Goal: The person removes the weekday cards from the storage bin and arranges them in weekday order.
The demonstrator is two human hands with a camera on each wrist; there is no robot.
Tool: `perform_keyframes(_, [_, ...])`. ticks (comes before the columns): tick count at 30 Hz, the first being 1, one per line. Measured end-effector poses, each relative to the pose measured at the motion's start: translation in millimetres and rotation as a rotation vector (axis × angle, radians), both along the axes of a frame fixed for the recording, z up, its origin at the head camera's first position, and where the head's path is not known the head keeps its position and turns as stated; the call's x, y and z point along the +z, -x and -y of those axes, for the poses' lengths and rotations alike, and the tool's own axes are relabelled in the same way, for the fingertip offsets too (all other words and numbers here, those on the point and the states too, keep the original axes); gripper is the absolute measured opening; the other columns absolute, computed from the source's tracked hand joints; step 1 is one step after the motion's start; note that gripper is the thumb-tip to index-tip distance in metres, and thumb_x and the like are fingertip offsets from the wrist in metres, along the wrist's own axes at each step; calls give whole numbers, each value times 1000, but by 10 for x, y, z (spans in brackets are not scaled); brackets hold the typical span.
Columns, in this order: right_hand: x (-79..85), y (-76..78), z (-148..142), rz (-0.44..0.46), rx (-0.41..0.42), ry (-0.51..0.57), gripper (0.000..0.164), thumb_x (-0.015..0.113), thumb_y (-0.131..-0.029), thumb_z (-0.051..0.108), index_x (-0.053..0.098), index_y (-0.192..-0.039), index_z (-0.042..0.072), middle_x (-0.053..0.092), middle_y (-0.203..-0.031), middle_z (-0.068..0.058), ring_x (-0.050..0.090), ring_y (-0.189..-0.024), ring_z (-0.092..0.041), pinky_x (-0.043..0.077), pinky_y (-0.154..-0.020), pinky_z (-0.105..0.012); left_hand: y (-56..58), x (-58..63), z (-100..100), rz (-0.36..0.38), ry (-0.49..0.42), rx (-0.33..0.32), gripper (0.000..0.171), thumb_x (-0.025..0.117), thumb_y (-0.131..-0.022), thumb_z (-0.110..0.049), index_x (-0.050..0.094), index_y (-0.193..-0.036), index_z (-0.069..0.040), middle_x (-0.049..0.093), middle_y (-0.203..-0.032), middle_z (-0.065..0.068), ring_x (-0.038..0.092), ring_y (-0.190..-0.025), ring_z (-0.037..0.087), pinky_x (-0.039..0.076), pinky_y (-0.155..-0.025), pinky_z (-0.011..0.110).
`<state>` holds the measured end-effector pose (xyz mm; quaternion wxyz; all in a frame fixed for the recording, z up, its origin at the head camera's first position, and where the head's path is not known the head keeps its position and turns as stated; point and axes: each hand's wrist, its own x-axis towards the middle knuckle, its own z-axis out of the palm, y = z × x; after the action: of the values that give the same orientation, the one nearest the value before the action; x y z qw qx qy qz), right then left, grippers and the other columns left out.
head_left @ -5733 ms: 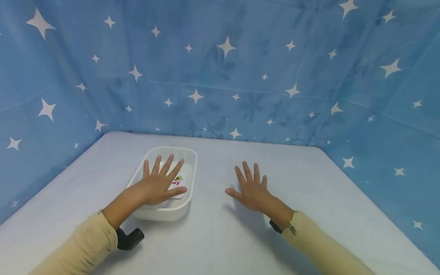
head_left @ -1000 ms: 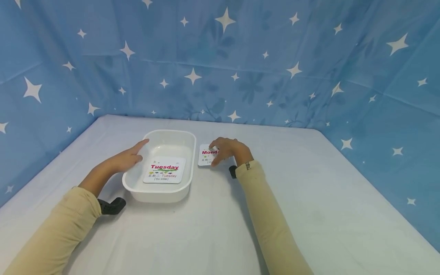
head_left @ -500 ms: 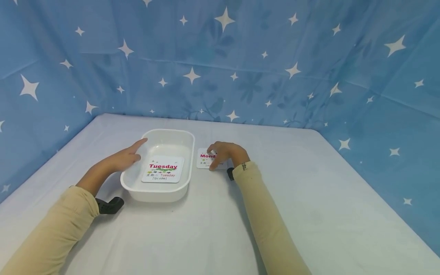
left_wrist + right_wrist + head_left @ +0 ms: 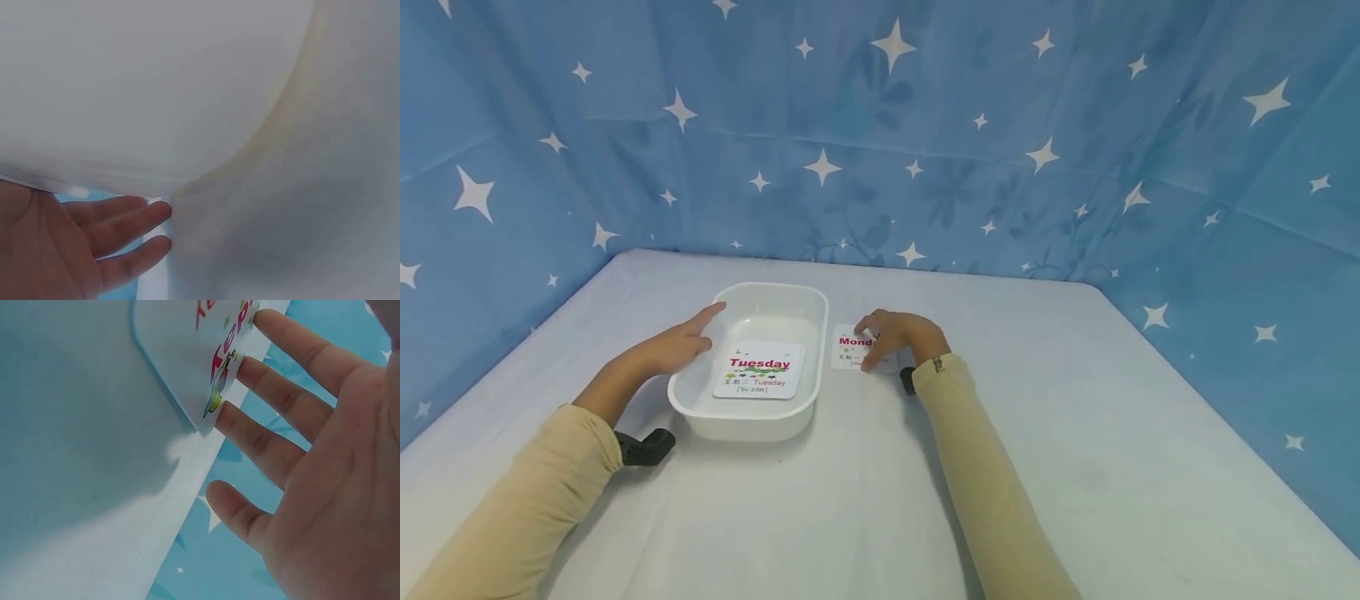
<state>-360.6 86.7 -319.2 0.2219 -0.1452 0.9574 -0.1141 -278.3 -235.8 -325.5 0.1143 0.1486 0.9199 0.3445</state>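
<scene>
A white plastic tub (image 4: 747, 427) stands left of the middle of the table. Inside it lies a card printed "Tuesday" (image 4: 758, 371). My left hand (image 4: 672, 348) holds the tub's left rim, thumb over the edge and index finger along it; in the left wrist view its other fingers (image 4: 125, 226) lie against the outside of the wall. Flat on the table, just right of the tub, is a card printed "Monday" (image 4: 844, 354). The fingertips and thumb of my right hand (image 4: 897, 332) rest on it from above, fingers spread and hiding its right part.
White cloth covers the table (image 4: 880, 500). Behind it and at the sides hangs a blue curtain (image 4: 970, 200) with white stars. A black wrist mount (image 4: 649, 448) sticks out under the left sleeve, near the tub's front left corner.
Several seconds ago both hands were spread, the left above the tub, with no card on the table. Within the last second the Monday card has slid slightly nearer under the right hand.
</scene>
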Motion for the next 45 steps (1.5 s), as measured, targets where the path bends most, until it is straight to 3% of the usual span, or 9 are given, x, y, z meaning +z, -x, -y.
perform_keyframes(13, [85, 39, 36, 1, -6, -2, 69, 76, -71, 33, 45, -132, 28, 27, -148, 2, 28, -131, -21, 23, -109, -49, 8, 73, 19, -8, 6, 10, 66, 31, -90, -7, -5, -145, -3, -6, -148, 31, -2, -134, 51, 4, -105, 65])
perform_keyframes(31, [62, 62, 39, -10, 9, -5, 69, 71, -74, 41, 42, -135, 29, 24, -149, 0, 25, -135, -22, 24, -109, -49, 5, 21, 36, 1, 20, 31, 66, 31, -91, -9, -5, -146, -5, -6, -148, 30, -2, -134, 51, 3, -105, 65])
perform_keyframes(34, [90, 53, 57, -76, 14, 21, 66, 67, -78, 43, 40, -137, 28, 25, -149, -2, 25, -136, -23, 24, -109, -49, 7, 16, 28, 4, 25, 27, 66, 31, -91, -9, -5, -146, -4, -6, -148, 31, -2, -134, 51, 4, -105, 65])
perform_keyframes(41, [245, -30, 246, -350, 44, 187, 58, 52, -90, 39, 31, -142, 24, 25, -150, -6, 22, -138, -26, 20, -110, -52, 21, 21, 11, 4, 9, 13, 66, 30, -91, -7, -6, -146, -4, -6, -148, 30, -3, -134, 51, 3, -105, 65])
perform_keyframes(45, [269, -127, 415, -408, 68, 226, 60, 51, -90, 42, 29, -143, 25, 24, -150, -4, 22, -139, -25, 23, -110, -49, 30, 13, 4, 7, 15, 12, 66, 30, -90, -7, -5, -146, -3, -6, -148, 30, -2, -134, 50, 3, -105, 65])
